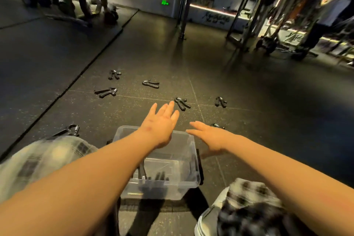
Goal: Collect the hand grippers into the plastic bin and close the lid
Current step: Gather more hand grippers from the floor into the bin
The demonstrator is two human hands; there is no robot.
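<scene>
Reaching over the plastic bin (178, 188), left hand (161, 126) and right hand (210, 137), fingers outstretched, hold nothing

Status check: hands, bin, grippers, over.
Left hand and right hand both open, empty, stretched forward. Clear plastic bin uncovered, some black hand grippers inside. Several loose grippers on dark rubber floor. Nothing blocking.

The green lit sign (165, 2) and the dark wall lettering (217, 19) are too blurred to read.
</scene>
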